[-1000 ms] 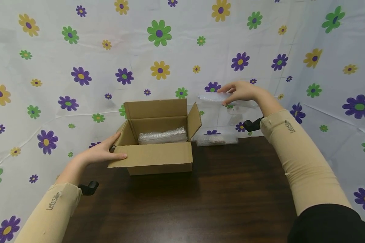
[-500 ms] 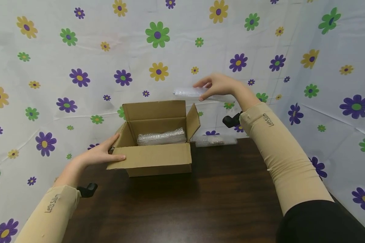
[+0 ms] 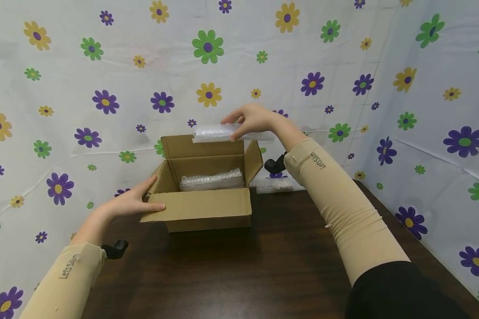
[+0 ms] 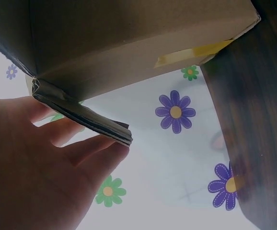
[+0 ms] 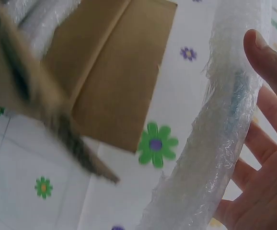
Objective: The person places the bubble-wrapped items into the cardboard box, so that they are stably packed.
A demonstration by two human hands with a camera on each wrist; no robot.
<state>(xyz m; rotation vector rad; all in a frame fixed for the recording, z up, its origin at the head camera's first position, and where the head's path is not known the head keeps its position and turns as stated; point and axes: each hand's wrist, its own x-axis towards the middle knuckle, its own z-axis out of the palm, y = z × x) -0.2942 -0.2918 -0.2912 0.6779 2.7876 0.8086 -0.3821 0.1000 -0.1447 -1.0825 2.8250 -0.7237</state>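
An open cardboard box (image 3: 201, 207) stands on the table with its flaps spread. My left hand (image 3: 129, 204) grips the box at its left side, the thumb over the front flap; in the left wrist view its fingers lie along the folded flap (image 4: 88, 117). Inside the box is a bubble-wrapped bundle (image 3: 211, 180). Between thumb and fingers, my right hand (image 3: 255, 118) holds a bubble-wrapped roll (image 3: 210, 133) above the box's back flap. The right wrist view shows this roll (image 5: 201, 158) close up; its contents are blurred by the wrap.
Another bubble-wrapped package (image 3: 277, 185) lies on the table right of the box, partly behind the right forearm. The dark wooden table (image 3: 231, 274) reaches a flower-patterned sheet (image 3: 143, 88) hanging behind. The box's right flap (image 3: 253, 163) sticks up.
My right hand has carried the bubble-wrapped roll leftward, from right of the box to over its back flap. The left hand and the box stay in place.
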